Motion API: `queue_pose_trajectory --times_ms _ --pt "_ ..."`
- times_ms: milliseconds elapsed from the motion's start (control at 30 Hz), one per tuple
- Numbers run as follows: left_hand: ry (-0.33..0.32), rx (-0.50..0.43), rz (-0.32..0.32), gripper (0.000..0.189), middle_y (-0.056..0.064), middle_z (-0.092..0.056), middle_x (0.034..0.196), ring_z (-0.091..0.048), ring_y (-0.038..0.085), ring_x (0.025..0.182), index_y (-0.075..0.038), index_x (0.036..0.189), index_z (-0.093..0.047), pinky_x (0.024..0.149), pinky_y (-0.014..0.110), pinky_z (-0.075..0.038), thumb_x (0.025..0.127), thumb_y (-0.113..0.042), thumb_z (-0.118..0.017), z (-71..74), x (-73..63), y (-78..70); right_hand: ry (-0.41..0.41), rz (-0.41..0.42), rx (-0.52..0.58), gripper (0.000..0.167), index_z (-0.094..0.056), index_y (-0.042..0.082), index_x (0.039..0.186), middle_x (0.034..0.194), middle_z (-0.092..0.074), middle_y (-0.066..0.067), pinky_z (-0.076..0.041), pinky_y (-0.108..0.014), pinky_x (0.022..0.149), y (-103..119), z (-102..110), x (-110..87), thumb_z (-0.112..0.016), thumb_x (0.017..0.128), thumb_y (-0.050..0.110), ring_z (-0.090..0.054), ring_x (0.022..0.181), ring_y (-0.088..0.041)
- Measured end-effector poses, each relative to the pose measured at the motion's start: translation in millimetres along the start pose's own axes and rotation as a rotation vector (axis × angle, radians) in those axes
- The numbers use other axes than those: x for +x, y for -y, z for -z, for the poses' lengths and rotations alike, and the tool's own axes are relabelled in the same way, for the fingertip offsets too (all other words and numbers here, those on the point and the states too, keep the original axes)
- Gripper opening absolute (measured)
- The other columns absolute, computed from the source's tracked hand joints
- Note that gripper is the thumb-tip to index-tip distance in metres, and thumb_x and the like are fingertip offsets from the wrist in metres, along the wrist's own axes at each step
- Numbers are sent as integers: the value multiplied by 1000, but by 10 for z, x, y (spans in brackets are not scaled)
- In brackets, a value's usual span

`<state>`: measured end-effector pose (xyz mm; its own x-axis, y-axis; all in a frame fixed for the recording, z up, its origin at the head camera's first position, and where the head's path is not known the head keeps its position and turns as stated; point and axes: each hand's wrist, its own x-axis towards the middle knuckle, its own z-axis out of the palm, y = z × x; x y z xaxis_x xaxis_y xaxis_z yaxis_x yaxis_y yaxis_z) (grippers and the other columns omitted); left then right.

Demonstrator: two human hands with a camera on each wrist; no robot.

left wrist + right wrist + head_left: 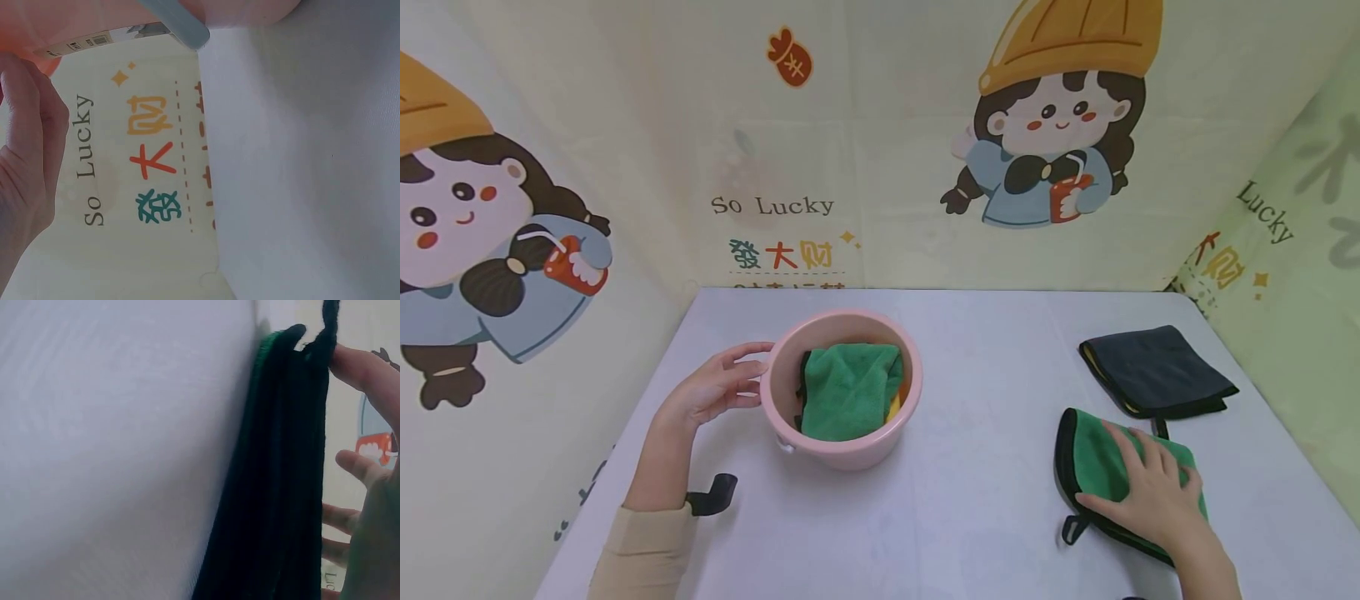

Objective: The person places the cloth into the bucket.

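Observation:
A pink bucket [842,454] stands upright left of the table's middle, with a folded green towel [850,392] inside it and a bit of yellow and orange showing beside the towel. My left hand [718,387] is at the bucket's left side, its extended fingertips right at the rim. In the left wrist view the bucket's grey-blue handle [178,22] hangs near that hand. On the right, my right hand [1150,487] lies with spread fingers over another folded green towel [1093,454], which has black edging and a hanging loop. The right wrist view shows the towel's layered dark edge [275,469].
A folded dark grey towel [1157,367] lies just behind the green one, near the right edge of the white table [977,500]. Cream printed cloth [895,167] hangs around the back and sides. A black strap [713,495] sticks out from my left wrist.

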<state>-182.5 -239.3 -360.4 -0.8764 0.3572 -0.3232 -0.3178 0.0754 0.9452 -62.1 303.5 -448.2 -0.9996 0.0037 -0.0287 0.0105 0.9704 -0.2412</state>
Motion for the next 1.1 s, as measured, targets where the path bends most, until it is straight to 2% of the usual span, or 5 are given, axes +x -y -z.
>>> queue_pose_trajectory --times_ms 333,600,867,1100 --pt "-6 11 -16 40 0 -63 99 -65 16 79 -10 130 -43 72 30 -55 92 -18 -55 6 6 12 121 -51 16 117 -9 14 144 130 -23 -32 -12 -76 80 -30 -46 13 -65 59 72 -22 113 -56" --pt "-19 16 -6 39 -1 -62 100 -65 16 80 -14 129 -45 72 30 -55 92 -20 -55 21 15 17 123 -55 1 117 -18 8 139 125 -26 -33 -16 -75 79 -24 -85 67 -68 54 71 -25 109 -58" --pt "-5 22 -17 34 -2 -63 100 -65 15 80 -19 125 -49 73 30 -55 92 -21 -55 39 17 28 136 -63 12 101 -28 5 133 123 -29 -32 -17 -74 78 -40 -69 127 -77 58 51 -28 105 -58" --pt "-15 32 -15 41 -2 -62 101 -65 16 81 -13 130 -43 73 31 -55 92 -21 -55 37 17 22 129 -58 16 78 -35 3 129 118 -37 -33 -19 -71 77 -50 -23 173 -77 67 26 -35 101 -56"
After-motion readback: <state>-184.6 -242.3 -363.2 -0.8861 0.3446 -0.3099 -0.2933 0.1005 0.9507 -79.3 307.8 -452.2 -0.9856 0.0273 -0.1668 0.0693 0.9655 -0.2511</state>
